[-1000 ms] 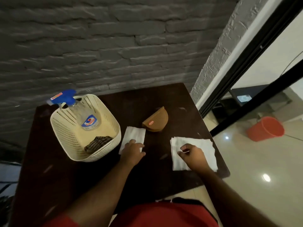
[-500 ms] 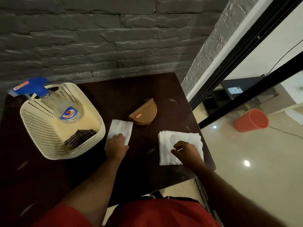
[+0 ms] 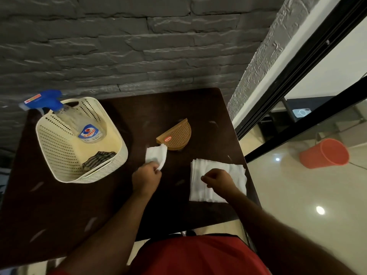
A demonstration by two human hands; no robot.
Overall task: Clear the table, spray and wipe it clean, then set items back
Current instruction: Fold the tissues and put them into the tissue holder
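At mid-frame the left hand (image 3: 146, 175) has a pinching grip on a folded napkin (image 3: 155, 156) beside the brown napkin holder (image 3: 175, 136), while the right hand (image 3: 219, 180), fingers curled, rests on the napkin stack (image 3: 216, 182), whose loose sheets could slide off the surface (image 3: 99, 205) edge.

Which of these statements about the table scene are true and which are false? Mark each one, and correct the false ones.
1. The spray bottle lies inside the cream basket. True.
2. The left hand pinches a folded napkin. True.
3. The brown napkin holder is full of napkins. False: no napkins show in it; a white stack lies flat on the table.
4. The right hand holds the spray bottle. False: it rests over the napkin stack.
5. A striped cloth lies in the basket. True.
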